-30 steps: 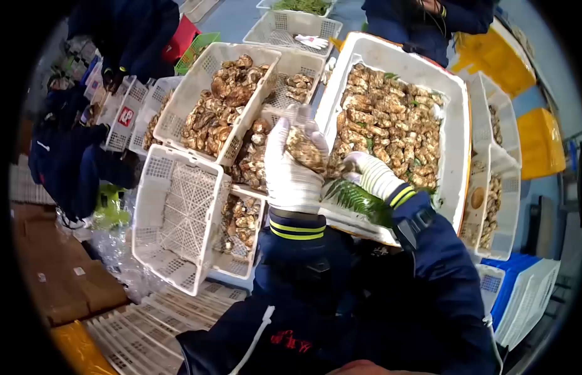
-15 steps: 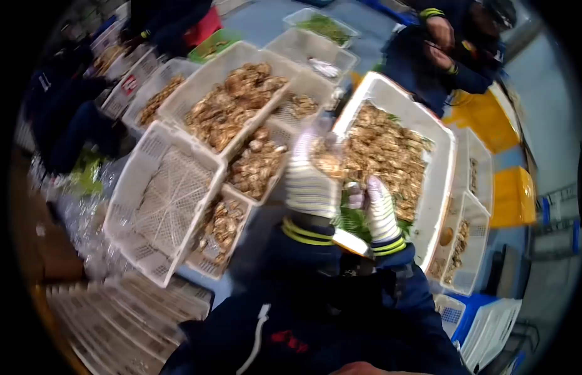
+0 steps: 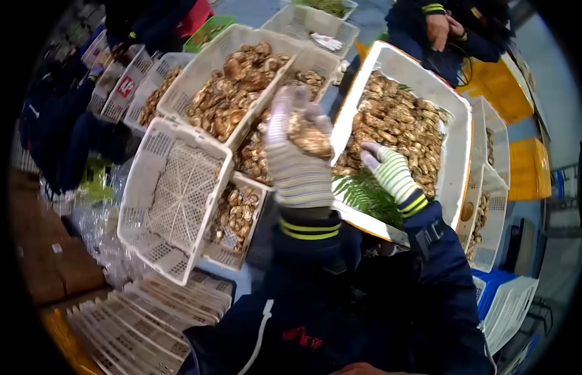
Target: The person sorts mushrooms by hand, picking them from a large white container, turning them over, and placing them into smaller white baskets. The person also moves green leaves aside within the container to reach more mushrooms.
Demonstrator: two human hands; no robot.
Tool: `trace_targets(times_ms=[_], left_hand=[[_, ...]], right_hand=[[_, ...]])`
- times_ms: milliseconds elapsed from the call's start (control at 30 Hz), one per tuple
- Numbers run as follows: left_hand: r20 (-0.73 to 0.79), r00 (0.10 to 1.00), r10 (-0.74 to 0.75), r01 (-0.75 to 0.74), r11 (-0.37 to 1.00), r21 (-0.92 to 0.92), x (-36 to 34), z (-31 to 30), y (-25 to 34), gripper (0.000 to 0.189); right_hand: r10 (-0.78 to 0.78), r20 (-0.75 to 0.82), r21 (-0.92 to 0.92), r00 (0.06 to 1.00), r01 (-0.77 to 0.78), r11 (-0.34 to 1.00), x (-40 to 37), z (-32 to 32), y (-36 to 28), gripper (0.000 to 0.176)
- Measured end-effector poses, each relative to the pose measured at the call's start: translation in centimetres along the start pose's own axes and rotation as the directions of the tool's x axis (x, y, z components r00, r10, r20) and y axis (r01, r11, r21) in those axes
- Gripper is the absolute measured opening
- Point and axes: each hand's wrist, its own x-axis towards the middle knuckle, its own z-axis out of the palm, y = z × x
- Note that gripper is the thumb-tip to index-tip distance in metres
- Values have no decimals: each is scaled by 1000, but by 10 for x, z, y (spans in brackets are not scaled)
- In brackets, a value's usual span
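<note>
My left hand [image 3: 297,153], in a striped knit glove, is cupped around a bunch of brown mushrooms [image 3: 311,139] beside the left wall of a white foam box [image 3: 452,147]. My right hand [image 3: 392,174], gloved the same way, reaches over the box's near part. Its fingers are stretched out and apart, with the tips at the mushrooms [image 3: 397,119] packed inside; I see nothing held in it. Green fern leaves [image 3: 369,199] lie under and beside that hand at the near end of the box. Partly behind my left hand, a basket of mushrooms [image 3: 253,156] shows.
A large basket [image 3: 172,103] of mushrooms and a smaller mushroom basket [image 3: 233,220] stand left, beside a white perforated basket [image 3: 203,247]. Stacked crates [image 3: 147,325] are lower left. Yellow boxes [image 3: 530,167] stand right. Other people sit across and at the left.
My left hand has moved left, away from the box, with the mushrooms in it. The fingers of my right hand have stretched out toward the mushrooms in the box. The view has shifted slightly.
</note>
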Motion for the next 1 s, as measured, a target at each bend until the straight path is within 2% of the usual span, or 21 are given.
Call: trace_targets(times_ms=[33, 100, 133, 167, 200, 233, 300, 333, 367, 433, 533, 633, 767, 833, 900, 933, 1000], left_hand=[[-117, 985, 124, -112, 988, 102, -4, 9, 2, 24], [27, 999, 26, -26, 1000, 3, 1, -7, 8, 31], [-1, 998, 58, -58, 995, 76, -3, -4, 3, 32], [37, 999, -39, 40, 999, -13, -5, -4, 0, 33], [48, 997, -56, 56, 998, -5, -2, -6, -3, 33], [60, 996, -69, 69, 998, 5, 1, -9, -6, 33], [21, 999, -47, 45, 997, 55, 3, -11, -13, 33], [3, 1000, -29, 29, 996, 81, 3, -11, -15, 33], [13, 1000, -19, 18, 994, 107, 2, -11, -18, 32], [13, 998, -55, 53, 994, 100, 7, -16, -19, 30], [-48, 995, -90, 94, 992, 84, 7, -17, -25, 28], [-9, 988, -152, 152, 984, 94, 11, -21, -28, 26], [-49, 994, -103, 110, 975, 194, 9, -22, -35, 30], [-27, 988, -153, 156, 977, 146, 13, -27, -35, 31], [-16, 988, -154, 154, 978, 142, 14, -31, -37, 31], [-24, 990, -139, 141, 978, 155, 12, -30, -39, 31], [-30, 989, -143, 146, 977, 154, 12, -30, -39, 31]], right_hand=[[-27, 113, -271, 993, 57, 961, -1, -7, 11, 33], [-178, 314, -437, 932, 309, 845, 6, -4, 30, 32], [-150, 402, -432, 903, 332, 838, 9, 0, 36, 32], [-121, 490, -420, 863, 356, 835, 11, 5, 43, 32], [-70, 514, -392, 855, 306, 868, 12, 9, 35, 33], [-99, 549, -412, 830, 372, 831, 19, 25, 51, 31], [-160, 596, -325, 787, 419, 848, 22, 45, 79, 29], [-244, 617, -313, 748, 517, 797, 22, 50, 83, 29], [-213, 656, -382, 724, 562, 734, 21, 51, 79, 31], [-385, 559, -279, 734, 604, 747, 23, 61, 101, 36], [-323, 587, -353, 742, 594, 723, 21, 58, 103, 35], [-208, 602, -407, 771, 521, 751, 23, 62, 102, 32], [-47, 596, -484, 801, 405, 776, 21, 64, 98, 30], [66, 533, -320, 843, 129, 939, 21, 61, 92, 30], [195, 508, -114, 839, -159, 981, 18, 57, 87, 36], [119, 503, -157, 856, -45, 987, 15, 55, 84, 34], [-164, 447, -212, 879, 282, 936, 13, 49, 81, 31]])
